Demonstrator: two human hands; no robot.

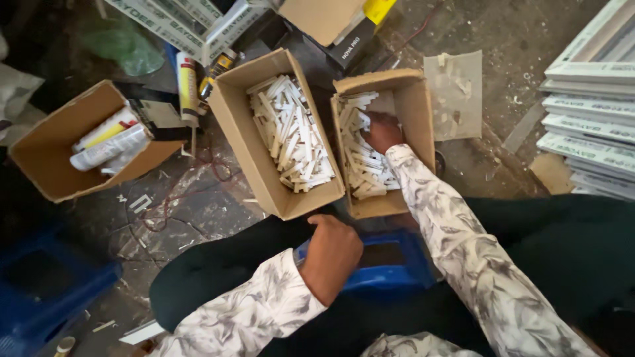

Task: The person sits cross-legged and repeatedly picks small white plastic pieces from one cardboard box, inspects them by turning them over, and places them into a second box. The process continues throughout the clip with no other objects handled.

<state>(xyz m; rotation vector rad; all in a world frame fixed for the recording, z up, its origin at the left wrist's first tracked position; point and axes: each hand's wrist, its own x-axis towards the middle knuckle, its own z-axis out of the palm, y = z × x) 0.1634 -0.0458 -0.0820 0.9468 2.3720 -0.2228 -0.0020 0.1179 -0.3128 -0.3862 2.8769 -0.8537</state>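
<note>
1. Seen from above, a person in a grey-and-white patterned shirt sits over a dusty concrete floor (198,218), both hands at work at mid-frame.
2. The right hand (383,132) reaches into the smaller cardboard box (417,112), right of centre, its fingers buried among short white plastic pieces (364,165); whether it is closed around any of them cannot be told.
3. The left hand (333,254), lower centre, is curled shut on the edge of a blue plastic stool (390,264) that sits between the person's dark-trousered legs.
4. Just left of the smaller box, and touching it, a longer cardboard box (238,112) lies tilted and filled with more of the same white pieces.
5. At the left of the frame, a third box (46,165) holds white sealant tubes (109,145).
6. Another tube (187,89) lies on the floor, upper centre-left.
7. White framed panels (589,106) are stacked along the right edge.
8. A second blue stool (46,291) stands at lower left.
</note>
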